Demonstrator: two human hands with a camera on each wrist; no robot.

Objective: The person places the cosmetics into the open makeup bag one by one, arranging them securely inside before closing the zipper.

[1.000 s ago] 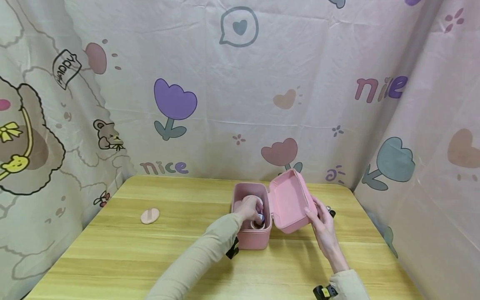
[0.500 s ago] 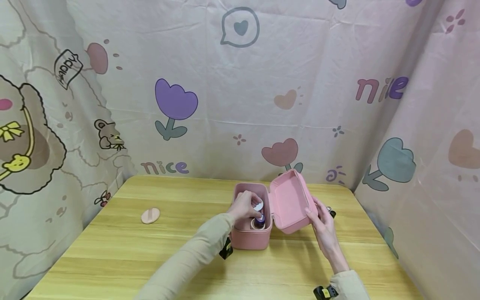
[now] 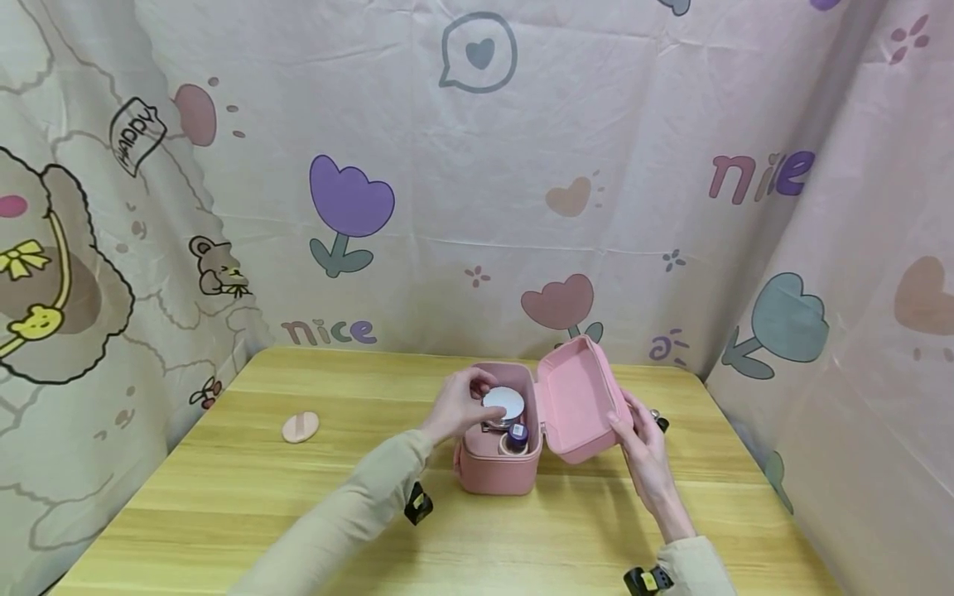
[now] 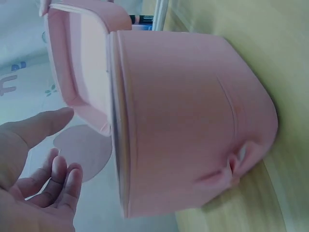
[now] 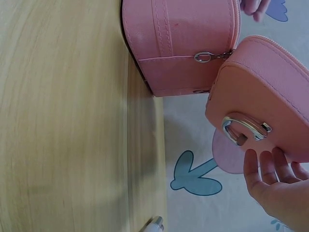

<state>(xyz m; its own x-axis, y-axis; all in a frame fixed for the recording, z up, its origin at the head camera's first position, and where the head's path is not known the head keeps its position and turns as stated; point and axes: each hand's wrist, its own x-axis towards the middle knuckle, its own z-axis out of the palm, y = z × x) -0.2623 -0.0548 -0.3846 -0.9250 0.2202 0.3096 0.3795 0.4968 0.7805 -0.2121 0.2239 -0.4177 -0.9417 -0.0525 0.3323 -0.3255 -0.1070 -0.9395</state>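
Note:
A pink cosmetic case (image 3: pixel 499 478) stands on the wooden table with its lid swung out to the right. Over its left rim hovers my left hand (image 3: pixel 453 407), fingers loosely bent; the left wrist view shows nothing between thumb and fingers. Just right of those fingertips, a round white-topped compact (image 3: pixel 507 401) lies inside the case. In the near end of the case sits a small jar or bottle with a dark purple cap (image 3: pixel 517 434). My right hand (image 3: pixel 647 459) holds the outer edge of the lid (image 3: pixel 575 397), thumb on the rim, fingers underneath near the metal handle fitting (image 5: pixel 244 128).
A round pale pink powder puff (image 3: pixel 301 427) lies on the left part of the table (image 3: pixel 224 513). Behind the lid, a few slim items (image 3: pixel 659 420) show beside the right hand. A printed curtain (image 3: pixel 447 165) encloses the back and sides.
My left hand has come up out of the case and moved left, uncovering the white compact and purple cap. The right hand and lid have stayed put.

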